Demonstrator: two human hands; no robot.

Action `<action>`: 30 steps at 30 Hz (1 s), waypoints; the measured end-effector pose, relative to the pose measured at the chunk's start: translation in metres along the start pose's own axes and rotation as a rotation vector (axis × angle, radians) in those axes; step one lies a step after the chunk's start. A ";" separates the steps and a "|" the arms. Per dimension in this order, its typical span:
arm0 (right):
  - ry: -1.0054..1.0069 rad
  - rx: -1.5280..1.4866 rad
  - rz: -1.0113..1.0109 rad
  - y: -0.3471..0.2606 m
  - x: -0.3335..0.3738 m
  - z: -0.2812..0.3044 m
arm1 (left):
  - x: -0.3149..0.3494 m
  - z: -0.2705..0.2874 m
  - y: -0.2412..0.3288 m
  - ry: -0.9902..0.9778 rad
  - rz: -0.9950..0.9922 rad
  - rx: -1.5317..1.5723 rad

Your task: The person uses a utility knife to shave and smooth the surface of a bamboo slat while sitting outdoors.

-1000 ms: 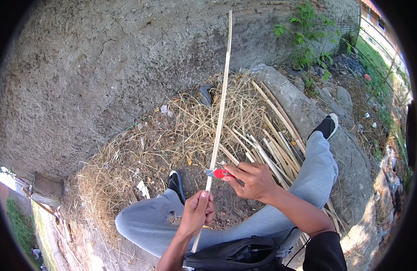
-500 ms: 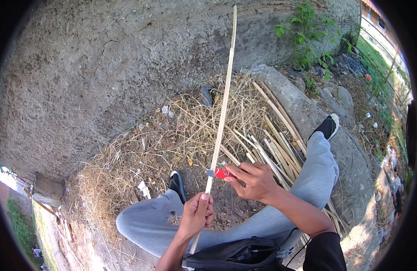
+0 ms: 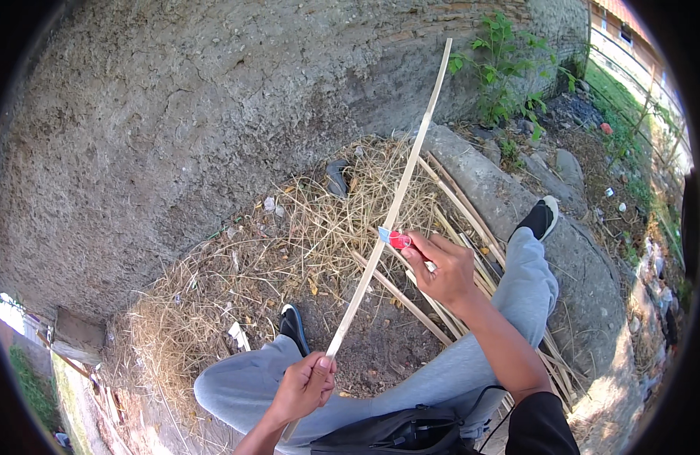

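A smooth stroke likely wants the blade [image 3: 383, 234] kept shallow and evenly pressed, with the left hand [image 3: 304, 385] well clear. The strip [image 3: 357, 299] slants through the middle from 7 to 1 o'clock. Near 7 o'clock, the left hand wraps its lower part, thumb uppermost; the right hand [image 3: 445, 269], toward 4 o'clock, pinches the red knife [image 3: 400, 240], blade crossing the strip.

Dirt ground [image 3: 380, 345], bare mid. Dry straw [image 3: 168, 326] strewn thick on L & far side. Loose pale wood strips [image 3: 403, 300] on R, nr big grey rock [image 3: 585, 280]. Dk grey scrap [image 3: 337, 178] amid straw; sm. white scrap [image 3: 238, 335] on L.
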State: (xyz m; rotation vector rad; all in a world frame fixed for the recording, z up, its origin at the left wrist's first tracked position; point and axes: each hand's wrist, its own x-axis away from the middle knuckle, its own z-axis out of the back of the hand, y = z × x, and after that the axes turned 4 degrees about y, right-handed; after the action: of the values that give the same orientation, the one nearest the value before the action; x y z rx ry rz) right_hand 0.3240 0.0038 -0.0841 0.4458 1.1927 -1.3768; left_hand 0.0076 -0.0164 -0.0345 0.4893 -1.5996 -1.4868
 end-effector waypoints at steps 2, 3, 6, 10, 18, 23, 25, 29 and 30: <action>-0.001 0.008 -0.010 0.002 0.001 -0.003 | 0.008 0.008 -0.006 -0.007 0.040 -0.033; -0.006 0.008 -0.020 0.003 0.002 -0.005 | 0.015 0.013 -0.010 -0.012 0.039 -0.037; 0.058 0.007 -0.080 0.019 0.000 -0.012 | 0.040 0.024 -0.027 0.018 0.081 -0.063; 0.021 0.046 -0.209 0.035 -0.015 0.003 | 0.078 0.030 -0.033 0.105 0.132 -0.176; 0.016 0.046 -0.165 0.026 -0.010 0.005 | 0.112 0.040 -0.044 0.123 0.194 -0.153; 0.042 -0.003 -0.139 0.026 -0.006 -0.002 | 0.123 0.043 -0.052 0.123 0.172 -0.162; 0.051 0.004 -0.126 0.026 -0.006 -0.001 | 0.127 0.043 -0.052 0.113 0.148 -0.197; 0.068 0.014 -0.126 0.031 -0.005 -0.003 | 0.134 0.037 -0.044 0.150 0.195 -0.216; 0.087 0.014 -0.140 0.031 -0.004 -0.004 | 0.138 0.036 -0.043 0.150 0.175 -0.242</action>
State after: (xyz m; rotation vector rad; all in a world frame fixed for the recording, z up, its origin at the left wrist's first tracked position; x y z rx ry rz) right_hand 0.3509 0.0160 -0.0944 0.4428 1.3062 -1.4993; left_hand -0.1079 -0.1107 -0.0268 0.3067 -1.2917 -1.4509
